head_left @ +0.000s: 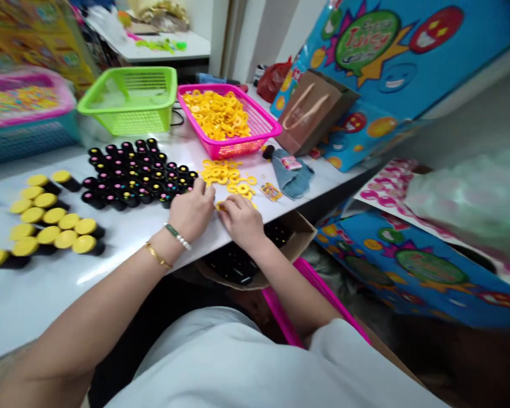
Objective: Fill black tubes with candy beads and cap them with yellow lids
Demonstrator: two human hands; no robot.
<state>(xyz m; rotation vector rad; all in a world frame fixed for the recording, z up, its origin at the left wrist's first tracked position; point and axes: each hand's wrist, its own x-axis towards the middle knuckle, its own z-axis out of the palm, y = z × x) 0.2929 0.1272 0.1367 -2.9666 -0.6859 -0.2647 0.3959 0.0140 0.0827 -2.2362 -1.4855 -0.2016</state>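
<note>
My right hand point(243, 222) is closed, with its fingertips pinching a small yellow ring point(221, 206) above the table's front edge. Just to its left, my left hand point(192, 209) has its fingers curled together beside the black cups. Whatever it holds is hidden behind the fingers. Many black cylindrical cups point(130, 173) stand packed in a group, with pink, yellow and blue bits showing at their tops. Loose yellow rings point(223, 171) lie on the table beyond my hands. Farther left, several black cups carry yellow lids point(55, 215).
A pink basket point(215, 148) full of yellow rings stands behind the loose ones, beside a green basket point(130, 122). Right of it are a brown paper bag point(301, 116) and a blue cloth point(291, 178). Below the table edge, a cardboard box point(300, 229) holds black pieces.
</note>
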